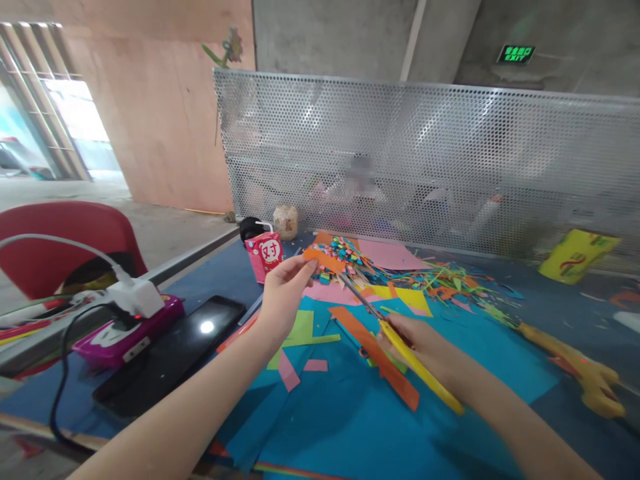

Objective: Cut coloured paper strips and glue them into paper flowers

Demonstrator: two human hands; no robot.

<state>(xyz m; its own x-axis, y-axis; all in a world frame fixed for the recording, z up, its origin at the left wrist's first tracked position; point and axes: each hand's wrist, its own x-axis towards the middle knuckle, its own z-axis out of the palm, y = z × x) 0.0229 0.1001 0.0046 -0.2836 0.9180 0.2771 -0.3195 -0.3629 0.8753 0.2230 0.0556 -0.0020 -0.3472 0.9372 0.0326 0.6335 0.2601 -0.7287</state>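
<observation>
My left hand (pixel 287 290) pinches an orange paper strip (pixel 325 259) between thumb and fingers. In my right hand (pixel 417 347) are scissors (pixel 425 373) with yellow handles, their blades reaching up to the strip's right end. Whether the blades touch the paper, I cannot tell. Just behind lies a heap of small coloured paper snippets (pixel 350 248). Below the hands, a wider orange strip (pixel 375 357) rests on large blue paper (pixel 345 427), with green paper (pixel 300 327) and pink scraps (pixel 289 372) near my left wrist.
A red drink carton (pixel 263 259) with a straw and a jar (pixel 286 222) stand at the back left. A phone (pixel 170 353) and purple power strip (pixel 130 337) lie left. At right are a yellow glue gun (pixel 575 367) and yellow packet (pixel 577 255). A perforated metal screen (pixel 425 153) borders the back.
</observation>
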